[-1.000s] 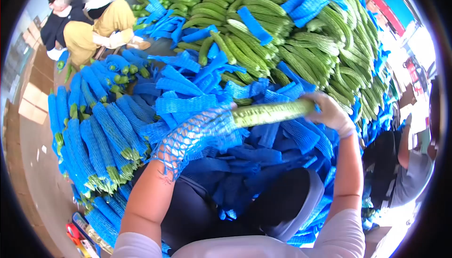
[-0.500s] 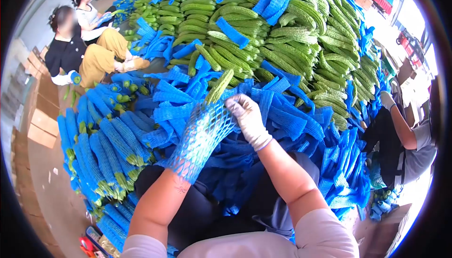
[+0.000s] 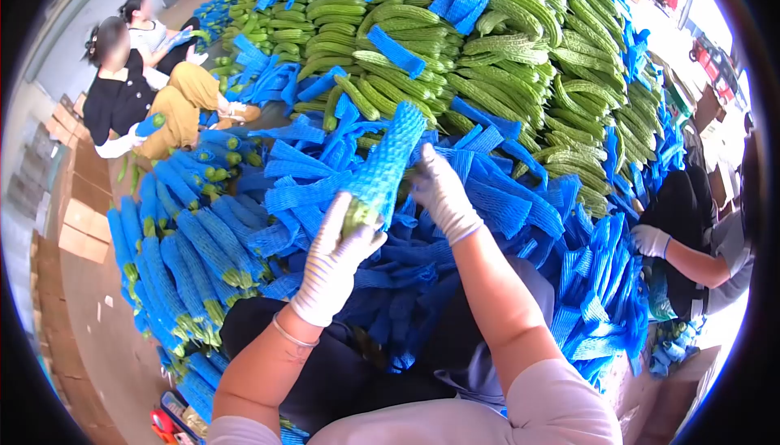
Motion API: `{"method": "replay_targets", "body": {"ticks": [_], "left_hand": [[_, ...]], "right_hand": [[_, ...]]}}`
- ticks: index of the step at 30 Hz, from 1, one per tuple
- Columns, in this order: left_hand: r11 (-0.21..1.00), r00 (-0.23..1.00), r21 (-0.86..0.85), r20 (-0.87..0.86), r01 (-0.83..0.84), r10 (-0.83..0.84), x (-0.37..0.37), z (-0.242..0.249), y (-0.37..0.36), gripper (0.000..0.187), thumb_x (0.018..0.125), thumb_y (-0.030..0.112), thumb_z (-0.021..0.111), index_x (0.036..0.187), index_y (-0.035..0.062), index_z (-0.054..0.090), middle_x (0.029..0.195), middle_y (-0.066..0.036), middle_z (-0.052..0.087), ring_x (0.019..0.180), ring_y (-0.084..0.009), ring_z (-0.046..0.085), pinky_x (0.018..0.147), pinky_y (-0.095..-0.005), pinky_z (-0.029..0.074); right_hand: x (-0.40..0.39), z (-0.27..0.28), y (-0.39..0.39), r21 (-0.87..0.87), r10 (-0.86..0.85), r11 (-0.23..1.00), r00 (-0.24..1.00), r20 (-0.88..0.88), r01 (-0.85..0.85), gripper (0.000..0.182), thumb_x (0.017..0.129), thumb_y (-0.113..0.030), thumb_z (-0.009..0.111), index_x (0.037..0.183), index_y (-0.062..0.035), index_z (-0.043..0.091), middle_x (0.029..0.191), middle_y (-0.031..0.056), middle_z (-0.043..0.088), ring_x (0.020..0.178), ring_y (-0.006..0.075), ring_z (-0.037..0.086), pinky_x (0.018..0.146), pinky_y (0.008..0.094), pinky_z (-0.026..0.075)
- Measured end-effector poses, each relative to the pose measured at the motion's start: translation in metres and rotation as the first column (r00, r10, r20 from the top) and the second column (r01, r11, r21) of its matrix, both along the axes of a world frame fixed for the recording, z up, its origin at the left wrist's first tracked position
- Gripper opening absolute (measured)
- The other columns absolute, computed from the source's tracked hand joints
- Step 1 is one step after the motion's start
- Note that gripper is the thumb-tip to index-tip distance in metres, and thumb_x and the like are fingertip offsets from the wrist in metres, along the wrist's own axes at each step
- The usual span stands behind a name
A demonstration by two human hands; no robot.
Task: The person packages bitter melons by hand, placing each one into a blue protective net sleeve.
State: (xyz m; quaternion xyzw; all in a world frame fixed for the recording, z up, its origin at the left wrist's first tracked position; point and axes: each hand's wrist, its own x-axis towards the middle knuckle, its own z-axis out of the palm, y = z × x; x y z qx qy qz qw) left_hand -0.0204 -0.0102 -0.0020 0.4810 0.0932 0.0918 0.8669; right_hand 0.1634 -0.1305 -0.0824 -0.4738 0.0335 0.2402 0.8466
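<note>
My left hand (image 3: 333, 262), in a whitish work glove, grips the lower end of a green bitter melon (image 3: 359, 216). A blue foam-mesh sleeve (image 3: 390, 156) covers most of the melon, which tilts up and to the right. Just right of the sleeve is my gloved right hand (image 3: 443, 197), its fingers apart and nothing visible in them. Beneath both hands lie loose blue mesh sleeves (image 3: 504, 205) in a heap. Bitter melons in sleeves (image 3: 191, 262) are piled to the left, green ends showing.
A tall stack of bare bitter melons (image 3: 504, 71) rises ahead, with blue sleeves strewn over it. Two people (image 3: 122, 91) sit at the far left; another person's gloved hand (image 3: 650, 240) is at the right. Cardboard boxes (image 3: 85, 217) stand along the left.
The mesh sleeve, earlier stretched over my left hand, now covers the melon, and that hand is bare of mesh. My right hand has come away from the mesh, moving slightly right and down.
</note>
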Motion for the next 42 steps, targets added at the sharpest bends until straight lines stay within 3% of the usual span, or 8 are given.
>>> {"method": "replay_targets", "body": {"ticks": [3,4,8,12,19,24,30,42], "left_hand": [[0.782,0.962,0.577,-0.024,0.237,-0.273,0.003,0.001,0.011,0.039,0.093,0.014,0.059,0.130,0.0028,0.051,0.117,-0.010,0.059,0.103,-0.0150,0.058,0.087,-0.0305,0.050],[0.845,0.931,0.427,-0.307,0.322,-0.199,0.001,0.029,0.014,0.029,0.094,0.022,0.058,0.116,0.0027,0.061,0.100,-0.008,0.065,0.086,-0.0116,0.063,0.073,-0.0263,0.053],[0.887,0.973,0.435,-0.087,-0.155,0.213,0.009,0.025,0.040,0.036,0.096,0.032,0.051,0.119,0.0044,0.055,0.095,-0.009,0.065,0.079,-0.0126,0.064,0.072,-0.0271,0.052],[0.998,0.999,-0.058,0.051,0.007,-0.004,-0.004,0.020,0.048,0.032,0.094,0.021,0.055,0.122,0.0058,0.054,0.108,-0.003,0.062,0.101,-0.0132,0.059,0.089,-0.0288,0.047],[0.754,0.822,0.376,0.038,-0.538,0.568,-0.220,0.090,0.134,0.048,0.090,0.037,0.059,0.117,-0.0022,0.056,0.105,-0.014,0.065,0.091,-0.0220,0.064,0.084,-0.0355,0.053],[0.335,0.230,0.716,-0.244,-0.612,0.942,-0.410,0.018,0.110,0.047,0.084,0.022,0.068,0.123,0.0000,0.054,0.109,-0.007,0.063,0.092,-0.0154,0.060,0.084,-0.0304,0.048],[0.358,-0.248,0.781,-0.533,-0.512,0.809,-0.552,-0.116,0.011,0.069,0.076,0.028,0.077,0.128,-0.0052,0.046,0.111,-0.014,0.062,0.098,-0.0219,0.058,0.089,-0.0339,0.044],[0.293,-0.296,0.707,-0.583,-0.644,0.756,-0.682,-0.184,-0.036,0.078,0.072,0.032,0.079,0.134,-0.0006,0.042,0.118,-0.014,0.059,0.105,-0.0232,0.054,0.095,-0.0349,0.041]], "right_hand": [[-0.029,0.021,0.007,0.443,0.349,0.856,0.930,-0.111,-0.268,0.048,0.084,-0.032,0.069,0.119,-0.0033,0.052,0.103,0.0083,0.062,0.092,0.0205,0.060,0.085,0.0363,0.050],[-0.030,0.027,0.001,0.313,0.315,0.904,0.949,-0.023,-0.292,0.047,0.084,-0.029,0.071,0.118,-0.0033,0.053,0.100,0.0060,0.062,0.088,0.0183,0.060,0.082,0.0340,0.050],[-0.066,0.058,0.000,-0.197,0.358,0.934,0.773,0.524,-0.299,0.075,0.083,-0.019,0.072,0.142,-0.0010,0.029,0.118,0.0080,0.056,0.095,0.0132,0.055,0.086,0.0281,0.046],[-0.103,0.084,0.004,0.015,0.636,0.672,0.587,0.501,-0.740,0.080,0.083,-0.020,0.071,0.146,0.0003,0.025,0.133,0.0152,0.048,0.115,0.0206,0.051,0.094,0.0323,0.042],[-0.059,0.064,0.004,-0.285,0.343,0.937,0.675,0.653,-0.200,0.051,0.094,-0.037,0.054,0.129,0.0012,0.051,0.117,0.0172,0.061,0.103,0.0253,0.061,0.092,0.0374,0.047],[-0.038,0.040,0.000,-0.446,0.471,0.868,0.644,0.603,-0.218,0.045,0.097,-0.032,0.050,0.129,-0.0007,0.052,0.118,0.0167,0.061,0.106,0.0234,0.061,0.093,0.0335,0.047],[-0.037,0.013,0.006,-0.561,0.621,0.768,0.576,0.532,-0.310,0.036,0.095,-0.019,0.056,0.124,0.0005,0.056,0.109,0.0113,0.064,0.097,0.0159,0.061,0.090,0.0290,0.048],[-0.008,-0.066,-0.009,-0.876,0.853,0.440,0.395,0.340,-0.197,0.029,0.092,-0.011,0.058,0.119,0.0003,0.059,0.093,0.0053,0.064,0.078,0.0103,0.055,0.074,0.0235,0.047]]}}
